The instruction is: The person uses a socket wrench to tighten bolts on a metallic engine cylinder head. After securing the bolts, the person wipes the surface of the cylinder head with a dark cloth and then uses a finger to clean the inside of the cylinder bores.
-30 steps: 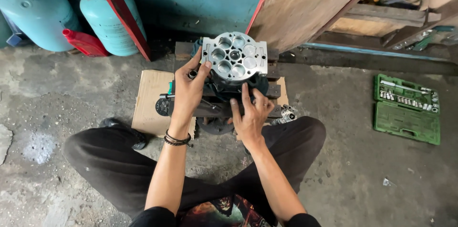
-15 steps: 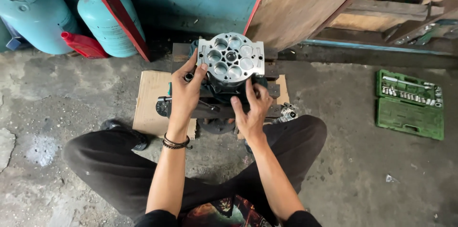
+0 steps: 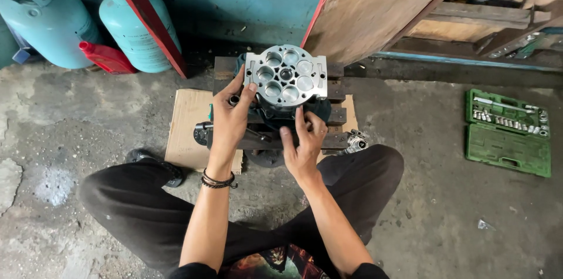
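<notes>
Machined metal plate (image 3: pixel 285 76), silvery and pierced with round bores, sat on top of a dark engine block (image 3: pixel 275 116) that rested on stacked timber blocks (image 3: pixel 337 116) over a sheet of cardboard (image 3: pixel 187 126) on the concrete floor (image 3: pixel 70 132), apparently to keep the work raised off the grit. Far left, two teal gas cylinders (image 3: pixel 132 27) and a red container (image 3: pixel 108 58) stood against the wall, well apart from the work. The left hand (image 3: pixel 230 116) was curled against the plate's left edge, fingers closed on it with the thumb pressed at the corner, seemingly to steady it. The right hand (image 3: pixel 302 141) lay just below the plate, fingers spread apart and touching the block and the plate's lower edge, not clamped on anything, probably to brace it from that side. Far right, an open green socket set (image 3: pixel 508 132) lay on the floor, within reach but clear of the person's crossed legs.
</notes>
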